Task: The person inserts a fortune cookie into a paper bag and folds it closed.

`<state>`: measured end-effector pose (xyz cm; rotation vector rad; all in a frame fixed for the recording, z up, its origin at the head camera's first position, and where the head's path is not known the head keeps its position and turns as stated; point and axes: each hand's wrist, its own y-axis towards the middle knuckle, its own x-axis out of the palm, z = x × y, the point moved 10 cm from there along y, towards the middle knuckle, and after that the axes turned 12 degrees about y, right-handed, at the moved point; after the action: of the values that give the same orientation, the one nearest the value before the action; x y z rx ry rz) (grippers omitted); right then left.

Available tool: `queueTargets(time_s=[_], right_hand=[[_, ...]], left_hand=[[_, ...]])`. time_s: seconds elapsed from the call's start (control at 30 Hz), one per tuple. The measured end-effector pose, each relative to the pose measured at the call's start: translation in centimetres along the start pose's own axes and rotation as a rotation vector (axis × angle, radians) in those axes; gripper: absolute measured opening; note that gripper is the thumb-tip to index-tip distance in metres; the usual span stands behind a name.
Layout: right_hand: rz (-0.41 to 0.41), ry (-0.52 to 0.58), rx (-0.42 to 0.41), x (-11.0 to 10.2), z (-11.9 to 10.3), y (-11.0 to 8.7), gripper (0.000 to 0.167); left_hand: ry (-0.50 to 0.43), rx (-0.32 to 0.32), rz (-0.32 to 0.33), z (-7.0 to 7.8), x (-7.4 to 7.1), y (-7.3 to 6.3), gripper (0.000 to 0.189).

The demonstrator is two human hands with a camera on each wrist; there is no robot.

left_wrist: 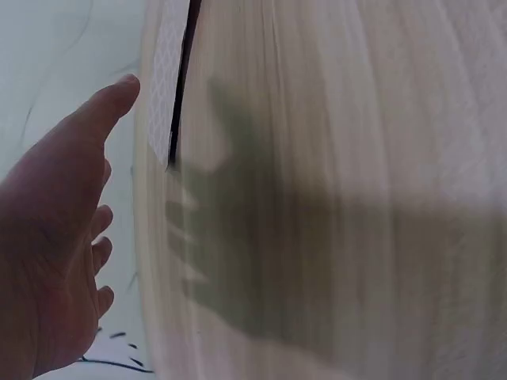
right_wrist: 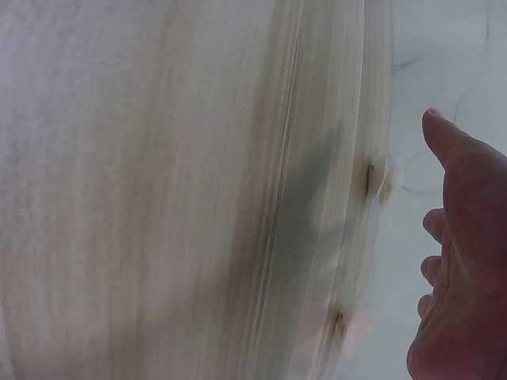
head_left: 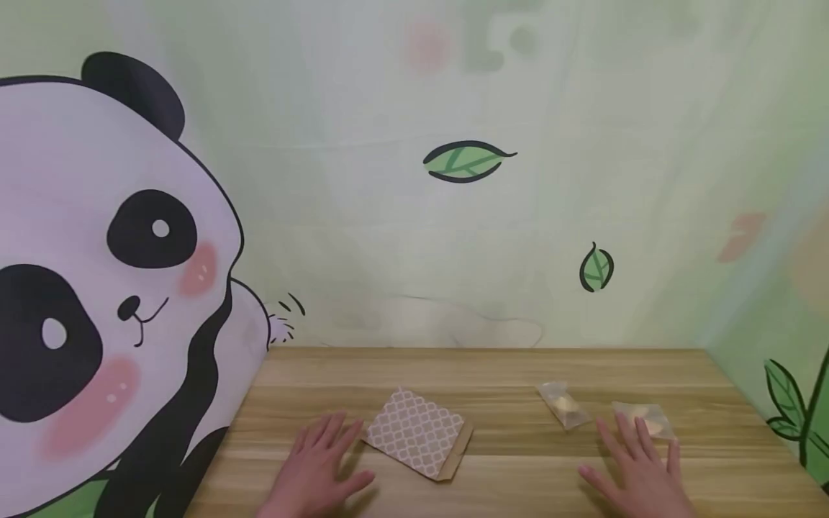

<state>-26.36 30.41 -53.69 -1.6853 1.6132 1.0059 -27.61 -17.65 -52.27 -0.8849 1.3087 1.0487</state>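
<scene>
On a wood-grain table, a flat packet in brown paper with a pale lattice pattern, set askew left of centre, plain brown edge toward lower right. Toward the right, two small translucent sachets: left sachet slanting, with something yellowish inside; right sachet just beside, partly behind fingers, contents too blurred to name.

Left hand: palm down, fingers spread, nothing in grasp, just beside the packet's left corner. In the left wrist view, held above the table, with a broad shadow below. Right hand: also spread and released, in front of the right sachet, fingertips overlapping it in the head view. In the right wrist view, apparently raised above the table, apart from both sachets.

Behind, a pale green backdrop with a large cartoon panda at left and outlined leaves, one upper leaf near the middle.

As a judgement, a between-grips step: packet and sachets within reach, none gripped. For a next move, probably a need to lower the fingers and pinch a thin edge, packet at left or sachet at right. Cannot tell which first.
</scene>
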Motion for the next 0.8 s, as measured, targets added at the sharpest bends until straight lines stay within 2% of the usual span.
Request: queueTargets(time_s=[0.17, 0.43, 0.57, 0.8], right_hand=[[-0.010, 0.001, 0.007, -0.4, -0.4, 0.1, 0.095], [0.017, -0.032, -0.034, -0.4, -1.7, 0.4, 0.093], [0.007, -0.019, -0.051, 0.0, -2.3, 0.5, 0.093], [0.030, -0.028, -0.105, 0.7, -3.5, 0.7, 0.090]], left_hand=[[0.058, 0.093, -0.028, 1.5, -0.6, 1.9, 0.087], [0.178, 0.261, -0.064, 4.4, -1.9, 5.0, 0.087], [0.243, 0.328, -0.093, 6.1, -1.5, 6.2, 0.087], [0.330, 0.412, -0.141, 8.7, 0.4, 7.6, 0.089]])
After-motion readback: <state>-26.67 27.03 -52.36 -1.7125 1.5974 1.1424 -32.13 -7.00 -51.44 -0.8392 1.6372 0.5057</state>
